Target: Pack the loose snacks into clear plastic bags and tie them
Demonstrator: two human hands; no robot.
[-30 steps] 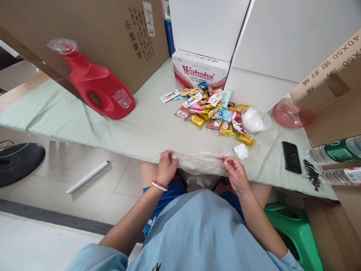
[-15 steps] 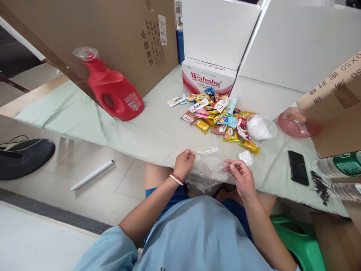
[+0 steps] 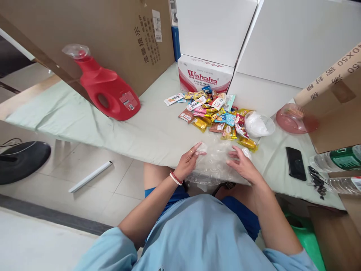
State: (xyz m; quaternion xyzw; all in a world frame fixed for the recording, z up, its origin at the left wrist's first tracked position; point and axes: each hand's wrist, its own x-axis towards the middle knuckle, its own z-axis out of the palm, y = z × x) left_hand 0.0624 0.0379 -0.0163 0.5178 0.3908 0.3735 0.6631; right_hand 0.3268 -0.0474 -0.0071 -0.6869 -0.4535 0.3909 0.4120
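Note:
A clear plastic bag (image 3: 214, 163) lies flat at the near edge of the table, its lower part hanging over the edge. My left hand (image 3: 188, 162) rests on the bag's left side with fingers stretched out. My right hand (image 3: 241, 165) presses on its right side, fingers apart. Just beyond the bag lies a heap of several colourful snack packets (image 3: 214, 113). A small crumpled clear wrapper (image 3: 248, 152) sits by my right hand's fingertips.
A red detergent jug (image 3: 105, 88) leans against a big cardboard sheet at left. A Wahaha box (image 3: 204, 73), a clear bowl holding plastic (image 3: 259, 124), a pink lid (image 3: 296, 118), a black phone (image 3: 295, 163), water bottles (image 3: 338, 158) and a green stool (image 3: 308, 235) are around.
My hands were pinching the bag's ends and pulling it taut; now both have let go and lie flat on the bag, which is spread on the table.

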